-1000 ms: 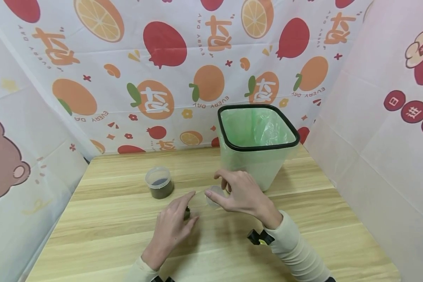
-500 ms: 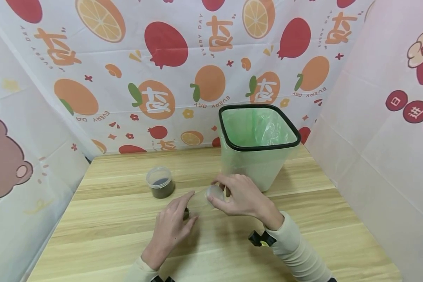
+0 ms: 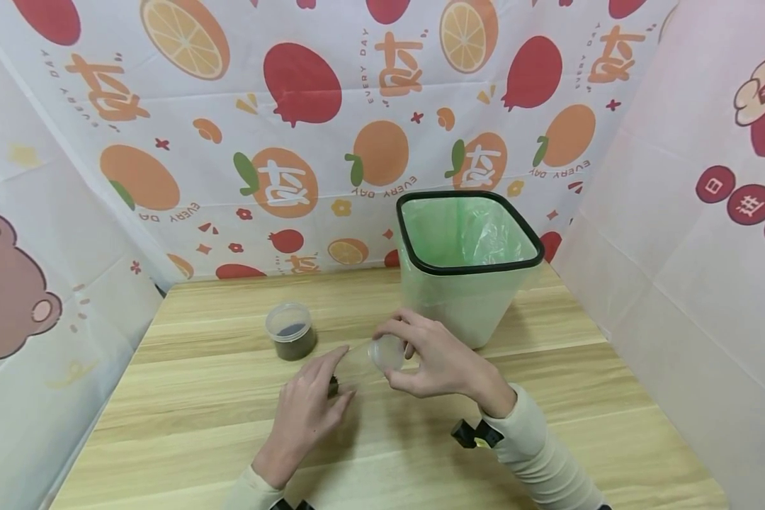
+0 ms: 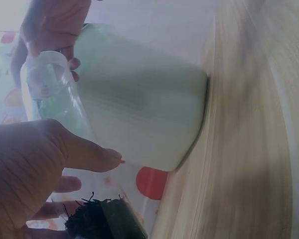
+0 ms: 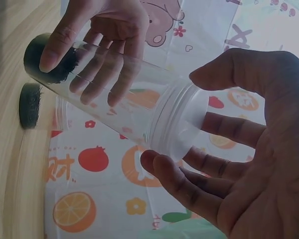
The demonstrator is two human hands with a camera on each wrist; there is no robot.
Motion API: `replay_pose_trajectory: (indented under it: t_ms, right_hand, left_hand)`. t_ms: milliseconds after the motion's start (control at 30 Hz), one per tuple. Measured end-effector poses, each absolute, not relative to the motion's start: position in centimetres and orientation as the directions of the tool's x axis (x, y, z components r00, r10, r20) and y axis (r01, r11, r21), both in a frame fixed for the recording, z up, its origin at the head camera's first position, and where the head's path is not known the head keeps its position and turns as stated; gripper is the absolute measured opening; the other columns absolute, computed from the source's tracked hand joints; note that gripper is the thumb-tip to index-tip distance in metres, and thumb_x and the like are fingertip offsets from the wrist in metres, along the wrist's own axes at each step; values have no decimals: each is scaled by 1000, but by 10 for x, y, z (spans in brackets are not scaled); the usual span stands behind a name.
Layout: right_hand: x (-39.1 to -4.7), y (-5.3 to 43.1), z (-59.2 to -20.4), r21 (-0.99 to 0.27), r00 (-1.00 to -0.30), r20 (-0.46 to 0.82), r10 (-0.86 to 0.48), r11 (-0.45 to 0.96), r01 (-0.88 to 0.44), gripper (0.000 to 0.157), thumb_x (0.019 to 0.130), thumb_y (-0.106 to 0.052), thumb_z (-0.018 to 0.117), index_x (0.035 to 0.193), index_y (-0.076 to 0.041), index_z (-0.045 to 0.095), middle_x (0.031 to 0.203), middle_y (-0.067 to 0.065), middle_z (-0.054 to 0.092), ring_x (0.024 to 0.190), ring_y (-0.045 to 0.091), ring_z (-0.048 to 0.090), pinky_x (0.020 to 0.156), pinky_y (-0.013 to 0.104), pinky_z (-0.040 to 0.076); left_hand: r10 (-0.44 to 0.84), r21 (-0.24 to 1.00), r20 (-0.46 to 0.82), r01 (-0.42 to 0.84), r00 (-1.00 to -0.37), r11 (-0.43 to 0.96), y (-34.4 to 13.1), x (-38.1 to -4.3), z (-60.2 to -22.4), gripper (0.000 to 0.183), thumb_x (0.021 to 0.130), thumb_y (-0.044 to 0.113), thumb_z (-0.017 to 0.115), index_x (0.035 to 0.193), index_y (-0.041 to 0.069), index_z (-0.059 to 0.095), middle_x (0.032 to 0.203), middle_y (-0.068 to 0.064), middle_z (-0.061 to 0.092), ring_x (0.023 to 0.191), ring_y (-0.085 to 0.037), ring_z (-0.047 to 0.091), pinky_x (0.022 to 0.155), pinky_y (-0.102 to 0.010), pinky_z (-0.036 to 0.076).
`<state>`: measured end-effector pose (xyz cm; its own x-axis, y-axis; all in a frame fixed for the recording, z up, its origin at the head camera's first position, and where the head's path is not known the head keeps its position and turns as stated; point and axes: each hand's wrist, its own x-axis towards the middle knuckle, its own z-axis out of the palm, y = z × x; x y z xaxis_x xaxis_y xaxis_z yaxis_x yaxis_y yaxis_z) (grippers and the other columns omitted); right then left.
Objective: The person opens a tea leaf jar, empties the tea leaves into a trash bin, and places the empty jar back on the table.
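Observation:
A clear plastic jar (image 5: pixel 139 107) lies tilted between my hands, with dark dried leaves (image 5: pixel 65 67) gathered at its bottom end. My left hand (image 3: pixel 306 407) grips the jar's body near that end, thumb on one side and fingers on the other. At the upper end sits a translucent round lid (image 3: pixel 387 353). My right hand (image 3: pixel 440 358) spans this lid, thumb and fingertips at its rim. In the left wrist view the dark leaves (image 4: pixel 97 219) show beyond my left fingers, and the jar's lidded end (image 4: pixel 50 62) is by the right hand.
A shorter clear tub (image 3: pixel 291 333) with dark contents stands behind and left of the hands. A pale green bin (image 3: pixel 459 297) with a black rim and plastic liner is just beyond the right hand. Printed cloth (image 3: pixel 331 163) rises behind the wooden table (image 3: pixel 185 397).
My right hand has turned counterclockwise at the lid: its thumb went from the left side down toward the bottom, its fingers up and left. The left hand has stayed nearly still.

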<state>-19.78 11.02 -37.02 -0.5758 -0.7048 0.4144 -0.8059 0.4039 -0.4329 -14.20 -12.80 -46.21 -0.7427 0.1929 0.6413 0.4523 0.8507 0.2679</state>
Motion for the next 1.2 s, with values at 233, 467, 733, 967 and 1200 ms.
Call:
replay_pose_trajectory:
  t_ms: [233,467,733,967,1200]
  right_hand:
    - [-198,114,-372,-436,-567,401,-719,395,-809,47,75,-12,75,120,-21,64,117,-6,57,93,7,60,75,21,55]
    - [-200,119,-372,-412,-548,430,-718,384,-826,49,72,-5,73,118,-20,64,122,-5,55,102,8,60,84,23,54]
    - [-201,130,-371,-405,-588,440,-678,435,-805,45,79,-10,74,122,-18,64,122,-3,55,97,7,58,78,21,54]
    - [-203,144,-374,-435,-629,425,-651,463,-772,46,81,-12,76,124,-19,62,122,-3,57,95,8,57,76,24,56]
    - [-204,163,-385,-446,-680,394,-618,519,-730,49,81,-15,79,126,-20,61,120,-5,58,93,9,56,71,24,54]
  left_hand:
    - [189,271,663,468,-724,841,-130,-142,-462,81,59,13,98,132,7,63,114,-15,75,100,-32,73,84,-50,60]
    - [176,274,663,454,-728,848,-132,-143,-464,80,59,12,98,130,5,63,114,-14,76,100,-31,72,86,-49,58]
    - [166,280,674,456,-720,845,-133,-145,-464,81,56,13,99,127,5,63,113,-13,76,99,-30,71,87,-47,58]
    - [167,278,681,462,-713,842,-135,-145,-464,81,55,13,100,127,5,63,110,-13,76,97,-30,72,85,-47,58]
    - [166,285,682,468,-712,837,-136,-146,-465,79,56,14,100,126,5,64,110,-12,76,98,-30,71,85,-47,58]
